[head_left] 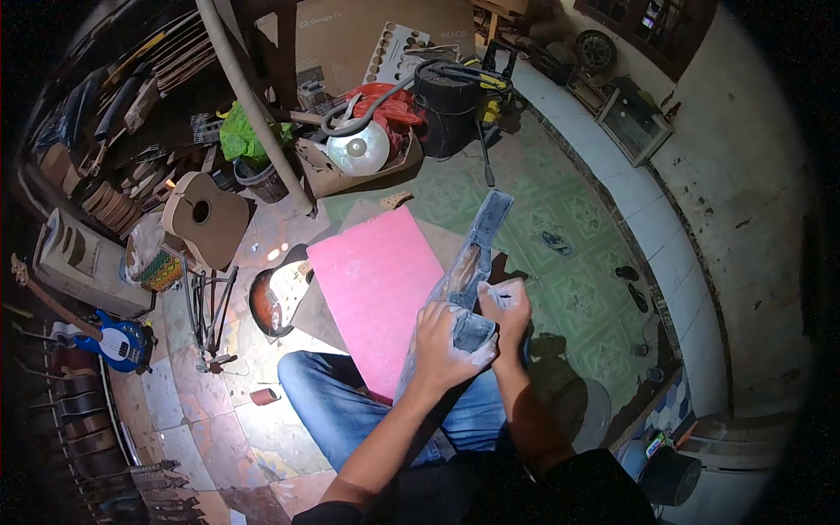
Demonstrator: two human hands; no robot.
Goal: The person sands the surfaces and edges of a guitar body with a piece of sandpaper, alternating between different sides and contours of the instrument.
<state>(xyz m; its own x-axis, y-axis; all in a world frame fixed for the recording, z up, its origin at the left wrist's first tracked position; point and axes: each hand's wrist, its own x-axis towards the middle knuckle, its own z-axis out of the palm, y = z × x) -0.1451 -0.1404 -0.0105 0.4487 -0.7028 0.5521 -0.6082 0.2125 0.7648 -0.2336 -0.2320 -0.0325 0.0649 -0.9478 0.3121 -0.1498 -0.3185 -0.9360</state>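
Observation:
Above my lap is a long, dusty grey-blue piece (493, 214) with a squared far end and a bare brownish patch along its middle. Its exact kind is unclear. My left hand (444, 343), whitened with dust, wraps around its near part. Close against its right side, my right hand (506, 313) is closed with curled, dusty fingers; whatever it may hold is hidden. A pink board (376, 284) reaches from my lap onto the floor, under and left of the piece.
A sunburst guitar body (262, 302) lies left of the board, near a small reddish-brown roll (264, 396). Farther left are an acoustic guitar body (223, 223), a folded metal stand (210, 319) and a blue guitar (122, 343). A black bucket (446, 109) stands behind. Sandals (556, 242) sit right.

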